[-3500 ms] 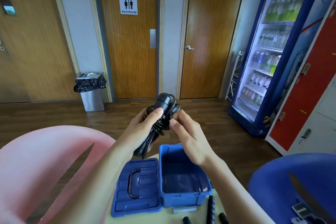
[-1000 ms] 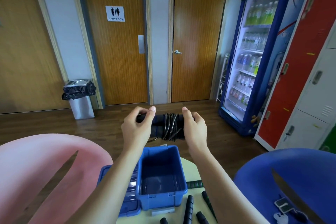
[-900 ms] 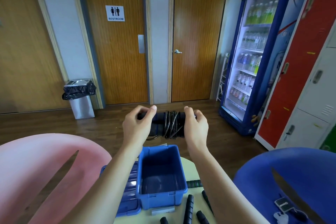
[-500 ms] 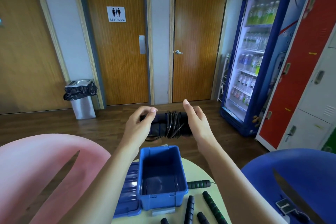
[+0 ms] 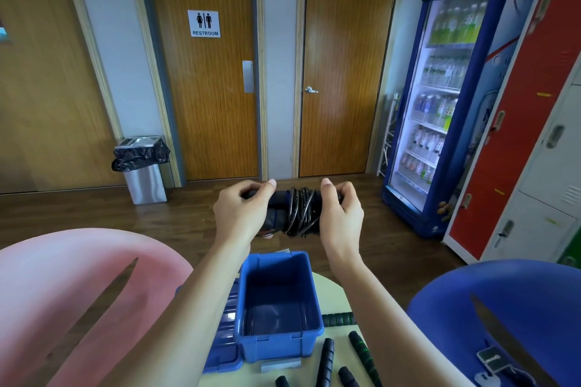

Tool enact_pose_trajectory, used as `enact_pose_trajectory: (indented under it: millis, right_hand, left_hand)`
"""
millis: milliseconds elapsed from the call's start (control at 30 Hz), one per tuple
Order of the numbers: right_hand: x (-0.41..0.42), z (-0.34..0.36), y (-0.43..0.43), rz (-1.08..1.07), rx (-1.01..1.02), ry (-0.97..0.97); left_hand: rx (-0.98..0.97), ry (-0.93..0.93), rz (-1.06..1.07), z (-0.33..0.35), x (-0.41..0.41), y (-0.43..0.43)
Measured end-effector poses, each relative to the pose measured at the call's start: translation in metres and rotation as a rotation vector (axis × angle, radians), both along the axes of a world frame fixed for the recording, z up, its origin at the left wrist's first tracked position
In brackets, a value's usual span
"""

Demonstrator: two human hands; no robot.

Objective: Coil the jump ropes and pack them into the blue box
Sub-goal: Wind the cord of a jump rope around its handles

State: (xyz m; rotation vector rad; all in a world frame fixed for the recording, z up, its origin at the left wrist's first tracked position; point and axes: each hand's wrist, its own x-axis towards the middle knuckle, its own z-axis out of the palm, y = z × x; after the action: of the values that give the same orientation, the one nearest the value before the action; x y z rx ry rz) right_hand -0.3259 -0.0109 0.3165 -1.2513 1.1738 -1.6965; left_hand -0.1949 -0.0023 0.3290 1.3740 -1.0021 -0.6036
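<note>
the person held the coiled jump rope [image 5: 298, 210] up in the air, above and a little beyond the open blue box [image 5: 276, 345], which sat on the tabletop [image 5: 334, 289] with nothing in it that i could see. the left hand [image 5: 239, 214] had its grip clamped round one end of the bundle and the right hand [image 5: 341, 217] was clamped round the other. the black cord was wound round the middle between them.

the risk, as i judged it, was the wrap. a bit of cord seemed to hang loose under the bundle near the left hand. if either grip eased off before the bundle was down in the box, the stiff cord could spring open and spill over the rim. the bundle also looked about as long as the box was wide, so going in askew it might have jammed on the walls. more rope handles [image 5: 327, 358] lay just beside the box, and its lid [image 5: 224, 339] lay against its left side. a careless forearm could have swept either off.
</note>
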Motion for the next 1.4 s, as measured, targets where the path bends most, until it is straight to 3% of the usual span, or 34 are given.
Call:
enact_pose_trajectory:
  millis: [200, 367, 600, 733, 967, 1233, 1400]
  right_hand:
    - [-0.009, 0.001, -0.011, 0.1, 0.132, -0.001]
    - [-0.015, 0.002, -0.015, 0.153, 0.141, 0.026]
    - [-0.023, 0.002, -0.016, 0.164, 0.077, 0.107]
    - [-0.028, 0.002, -0.019, 0.196, 0.144, 0.131]
    - [-0.025, -0.045, -0.021, 0.459, 0.408, -0.257]
    - [0.002, -0.116, -0.036, 0.482, 0.607, -0.334]
    - [0.016, -0.154, -0.06, 0.478, 0.671, -0.261]
  left_hand:
    - [-0.133, -0.216, 0.024, -0.005, -0.004, 0.007]
    - [-0.202, -0.261, 0.017, -0.008, -0.007, 0.006]
    - [-0.167, -0.102, 0.002, -0.012, -0.012, 0.002]
    - [-0.165, -0.027, 0.063, -0.016, -0.017, -0.002]
    - [-0.107, 0.328, 0.305, -0.062, -0.038, -0.008]
    - [-0.027, 0.323, 0.346, -0.137, -0.046, -0.011]
    - [0.157, 0.192, 0.145, -0.178, -0.004, -0.025]
